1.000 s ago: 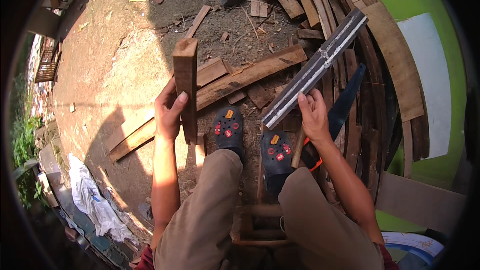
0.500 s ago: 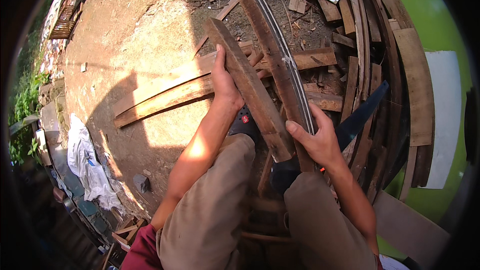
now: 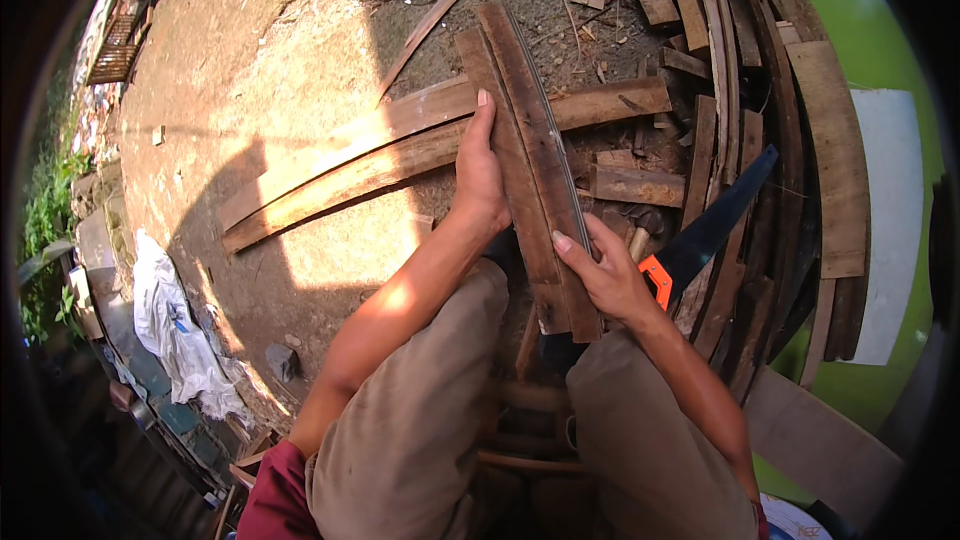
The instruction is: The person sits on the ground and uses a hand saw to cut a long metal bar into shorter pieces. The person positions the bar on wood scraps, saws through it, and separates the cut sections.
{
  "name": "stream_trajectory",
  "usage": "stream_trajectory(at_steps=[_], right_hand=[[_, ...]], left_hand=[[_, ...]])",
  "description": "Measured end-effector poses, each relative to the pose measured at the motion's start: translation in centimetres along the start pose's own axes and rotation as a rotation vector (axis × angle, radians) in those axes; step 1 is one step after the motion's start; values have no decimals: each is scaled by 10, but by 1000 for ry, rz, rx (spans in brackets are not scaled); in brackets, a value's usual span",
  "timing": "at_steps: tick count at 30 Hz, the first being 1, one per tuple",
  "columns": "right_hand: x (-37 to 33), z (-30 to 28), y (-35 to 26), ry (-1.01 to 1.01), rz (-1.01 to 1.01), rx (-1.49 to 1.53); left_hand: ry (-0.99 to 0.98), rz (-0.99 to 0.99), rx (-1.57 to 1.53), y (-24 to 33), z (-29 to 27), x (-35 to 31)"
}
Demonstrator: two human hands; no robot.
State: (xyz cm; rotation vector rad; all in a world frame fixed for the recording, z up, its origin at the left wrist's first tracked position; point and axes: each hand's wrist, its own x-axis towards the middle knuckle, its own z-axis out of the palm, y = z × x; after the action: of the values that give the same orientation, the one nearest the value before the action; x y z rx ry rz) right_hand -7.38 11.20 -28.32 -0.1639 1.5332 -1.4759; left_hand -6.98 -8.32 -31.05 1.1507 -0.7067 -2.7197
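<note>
Two brown wooden planks lie side by side between my hands, tilted away from me above my knees. My left hand (image 3: 482,175) presses along the edge of the left plank (image 3: 515,165), its thumb pointing up. Around the right plank (image 3: 535,130) my right hand (image 3: 603,270) is closed near the lower end, thumb on top. Light strips run along that plank's right edge. The left plank's lower end sits slightly higher than the other's. A handsaw (image 3: 715,225) with dark blade and orange handle part leans just right of my right hand.
Two long boards (image 3: 340,185) lie across the ground beyond my hands. Stacked planks (image 3: 745,190) and wood scraps (image 3: 640,185) fill the right side, beside a pale panel (image 3: 890,230). A white plastic sheet (image 3: 175,325) and a stone (image 3: 283,363) lie at left.
The two planks have come together from a spread V into side-by-side contact. My left hand moved right and my right hand slightly left. More of the saw's orange handle shows.
</note>
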Motion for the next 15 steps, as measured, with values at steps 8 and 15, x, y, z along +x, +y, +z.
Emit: stream_trajectory(at_steps=[8, 15], right_hand=[[-14, -34, -33, 30, 59, -139], [-19, -64, -32, 190, 49, 39]], left_hand=[[217, 260, 33, 42, -42, 18], [247, 802, -398, 115, -178, 21]])
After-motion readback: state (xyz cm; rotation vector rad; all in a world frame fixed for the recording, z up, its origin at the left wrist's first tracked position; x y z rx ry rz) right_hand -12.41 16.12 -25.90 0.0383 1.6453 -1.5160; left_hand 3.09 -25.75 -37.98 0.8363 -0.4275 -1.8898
